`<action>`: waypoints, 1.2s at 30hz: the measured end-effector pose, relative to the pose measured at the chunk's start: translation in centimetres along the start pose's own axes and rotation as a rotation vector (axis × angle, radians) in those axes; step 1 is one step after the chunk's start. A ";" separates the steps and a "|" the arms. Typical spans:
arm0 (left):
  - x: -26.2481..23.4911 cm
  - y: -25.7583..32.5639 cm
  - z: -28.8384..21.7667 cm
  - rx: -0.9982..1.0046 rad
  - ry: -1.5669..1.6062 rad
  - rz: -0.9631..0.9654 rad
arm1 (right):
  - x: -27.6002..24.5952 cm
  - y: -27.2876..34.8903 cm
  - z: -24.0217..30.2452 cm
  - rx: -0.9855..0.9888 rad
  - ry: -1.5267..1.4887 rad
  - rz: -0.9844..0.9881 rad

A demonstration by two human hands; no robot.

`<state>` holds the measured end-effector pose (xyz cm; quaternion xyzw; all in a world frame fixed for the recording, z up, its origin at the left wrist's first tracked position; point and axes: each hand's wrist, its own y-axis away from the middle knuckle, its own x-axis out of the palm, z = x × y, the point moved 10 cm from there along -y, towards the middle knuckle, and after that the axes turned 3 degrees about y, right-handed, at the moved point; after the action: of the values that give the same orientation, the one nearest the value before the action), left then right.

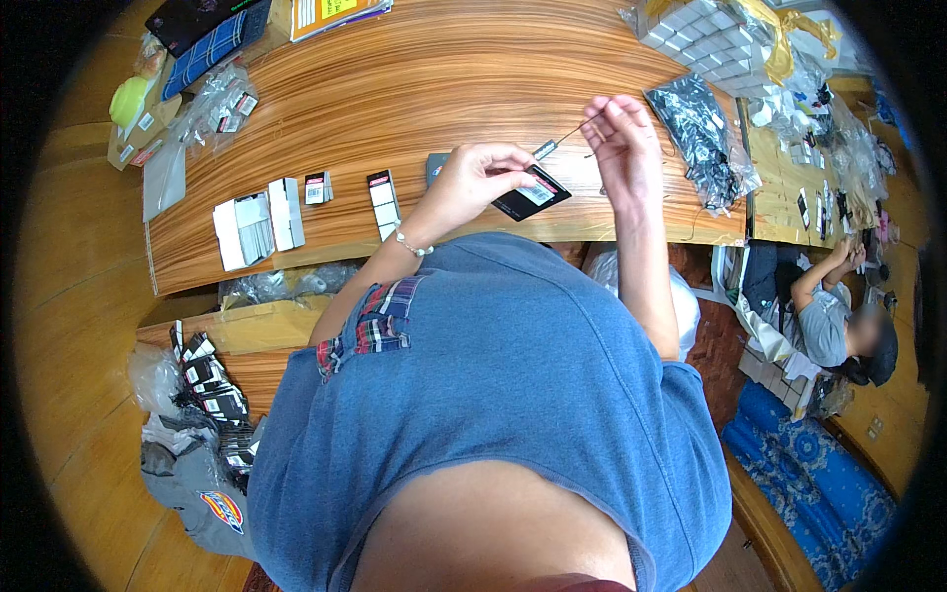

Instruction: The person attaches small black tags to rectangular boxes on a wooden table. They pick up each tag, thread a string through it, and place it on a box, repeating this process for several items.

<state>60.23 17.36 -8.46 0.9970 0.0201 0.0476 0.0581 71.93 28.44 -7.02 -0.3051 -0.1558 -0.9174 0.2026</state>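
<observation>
Above the table [395, 79], hands [481, 176] hold a corded, white-labelled black tag [536, 195].

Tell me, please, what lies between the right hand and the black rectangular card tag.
In the head view, a thin dark string and a small dark oblong piece lie between the right hand and the black tag.

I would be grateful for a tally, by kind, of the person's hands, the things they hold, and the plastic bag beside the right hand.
Bare hands (left hand, right hand): 2
Black rectangular card hang tag: 1
Thin dark cord: 1
Clear plastic bag with dark contents: 1
Total: 5
</observation>
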 end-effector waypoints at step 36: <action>-3.7 0.6 -3.9 0.209 0.052 -0.334 | 7.2 3.7 -0.8 -0.418 0.938 0.131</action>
<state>56.23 17.04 -4.85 0.9788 0.1914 0.0608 -0.0393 68.00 22.96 -2.53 0.0961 0.1580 -0.9524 0.2423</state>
